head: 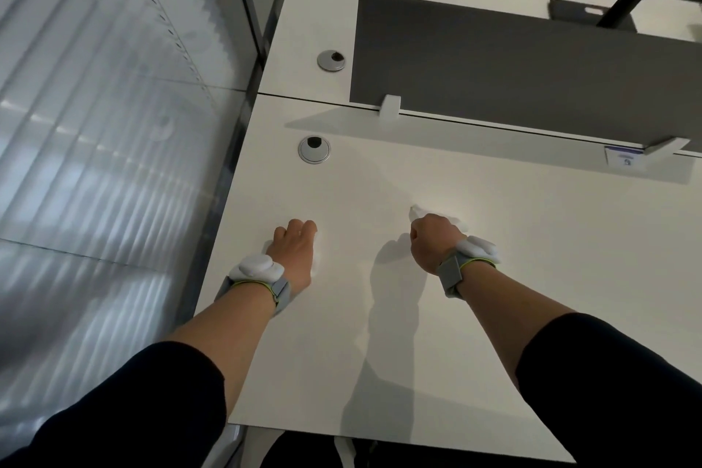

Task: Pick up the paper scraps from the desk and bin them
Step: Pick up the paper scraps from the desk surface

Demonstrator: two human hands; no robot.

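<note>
Barely visible white paper scrap [416,210]

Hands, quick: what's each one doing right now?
Left hand: fingers curled down on the desk; holding anything, cannot tell.
Right hand: closed on white paper.

Dim indoor light, white surface [494,239] evenly lit yet dull, soft grey shadows of the forearms falling toward the near edge, streaky reflections on the glass wall [95,163] at left, wide-angle bending of straight edges, slight overall softness
</note>
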